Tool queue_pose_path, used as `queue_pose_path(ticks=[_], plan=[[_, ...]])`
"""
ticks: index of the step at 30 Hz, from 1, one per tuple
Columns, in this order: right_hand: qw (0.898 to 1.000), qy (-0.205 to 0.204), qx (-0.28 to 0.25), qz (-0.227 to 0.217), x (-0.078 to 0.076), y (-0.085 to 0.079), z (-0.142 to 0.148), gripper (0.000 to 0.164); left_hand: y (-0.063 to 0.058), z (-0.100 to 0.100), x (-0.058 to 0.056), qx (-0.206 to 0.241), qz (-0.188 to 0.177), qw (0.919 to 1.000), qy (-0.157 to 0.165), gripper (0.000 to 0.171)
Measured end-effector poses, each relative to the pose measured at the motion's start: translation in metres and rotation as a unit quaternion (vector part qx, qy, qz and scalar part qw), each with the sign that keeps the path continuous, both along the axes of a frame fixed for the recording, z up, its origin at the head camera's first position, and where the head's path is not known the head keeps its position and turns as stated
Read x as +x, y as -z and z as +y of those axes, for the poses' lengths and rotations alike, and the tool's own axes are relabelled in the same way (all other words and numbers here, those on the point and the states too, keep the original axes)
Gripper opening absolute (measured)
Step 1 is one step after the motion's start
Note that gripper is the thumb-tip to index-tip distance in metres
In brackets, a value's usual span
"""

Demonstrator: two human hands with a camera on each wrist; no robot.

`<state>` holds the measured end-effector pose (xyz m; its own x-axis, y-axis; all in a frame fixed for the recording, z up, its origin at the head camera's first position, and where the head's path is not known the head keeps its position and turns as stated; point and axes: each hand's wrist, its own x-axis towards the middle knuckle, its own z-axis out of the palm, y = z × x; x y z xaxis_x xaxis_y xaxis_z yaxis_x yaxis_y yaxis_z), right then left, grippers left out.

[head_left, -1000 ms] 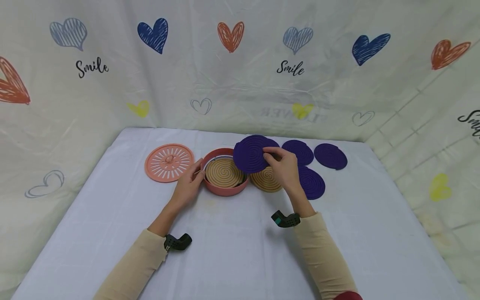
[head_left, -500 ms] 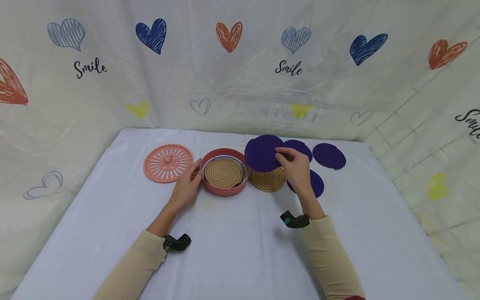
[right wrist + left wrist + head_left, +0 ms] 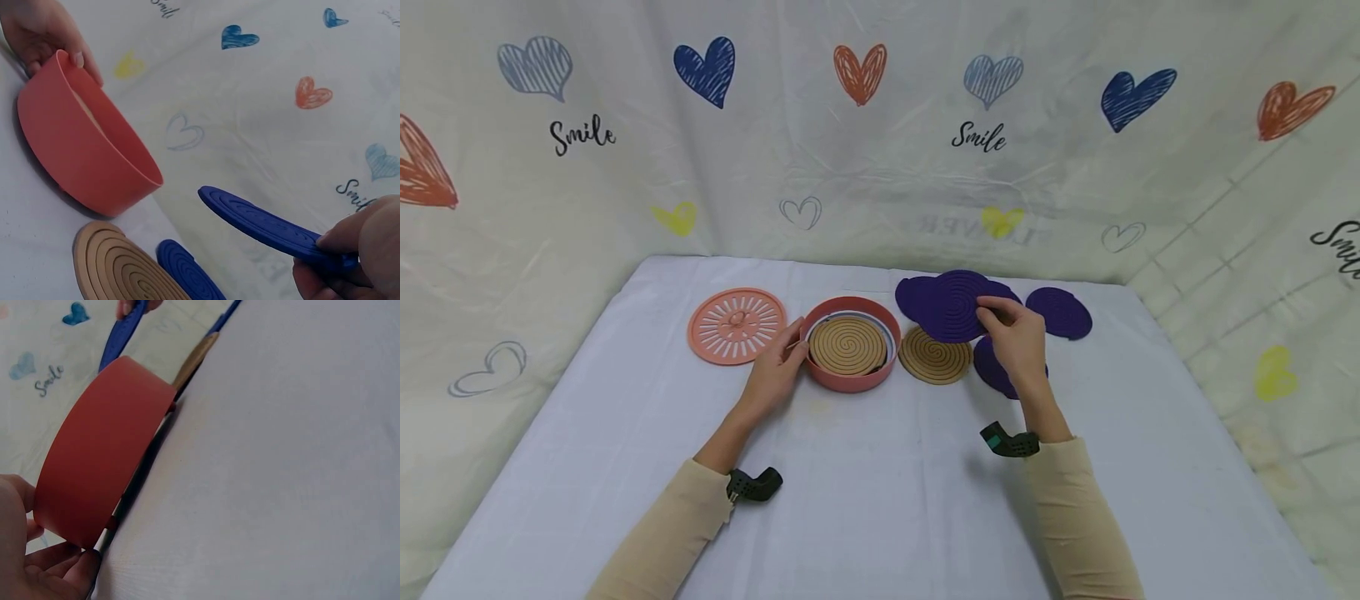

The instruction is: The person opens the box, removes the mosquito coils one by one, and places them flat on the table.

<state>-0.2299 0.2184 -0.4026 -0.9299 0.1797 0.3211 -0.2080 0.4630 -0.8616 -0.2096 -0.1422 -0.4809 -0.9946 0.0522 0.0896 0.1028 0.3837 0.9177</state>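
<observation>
Clutter along the far edge of the bench (image 3: 865,500) is the likeliest trouble: a shove from the left hand (image 3: 775,371), gripping the red container (image 3: 850,383), might drive it into the tan coil (image 3: 936,357) beside it. The right hand (image 3: 1017,333) pinches a purple disc (image 3: 955,308) by one side only, raised above the bench near purple coils (image 3: 1059,313) toward the far right corner, so a slack pinch could let it drop. The container looks round and straight-walled; the disc, thin, flat and spiral-grooved, tilts.
</observation>
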Motion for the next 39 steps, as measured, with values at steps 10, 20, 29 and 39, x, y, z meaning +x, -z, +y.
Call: queue_pose_path(ticks=[10,20,29,39], plan=[[1.0,0.028,-0.001,-0.008,0.003,0.001,0.02,0.022,0.001,0.001,0.0,0.004,0.008,1.0,0.003,0.055],[0.998,0.063,-0.008,-0.012,0.006,0.0,0.038,0.023,0.001,0.001,0.0,0.008,0.005,1.0,0.001,0.054],[0.995,0.074,-0.067,-0.025,0.009,-0.003,0.052,0.027,0.001,0.0,0.0,0.008,0.005,0.9999,0.004,0.055],[0.986,0.103,-0.126,-0.021,0.004,-0.002,0.071,0.026,0.0,0.001,0.0,0.007,0.001,1.0,0.004,0.055]])
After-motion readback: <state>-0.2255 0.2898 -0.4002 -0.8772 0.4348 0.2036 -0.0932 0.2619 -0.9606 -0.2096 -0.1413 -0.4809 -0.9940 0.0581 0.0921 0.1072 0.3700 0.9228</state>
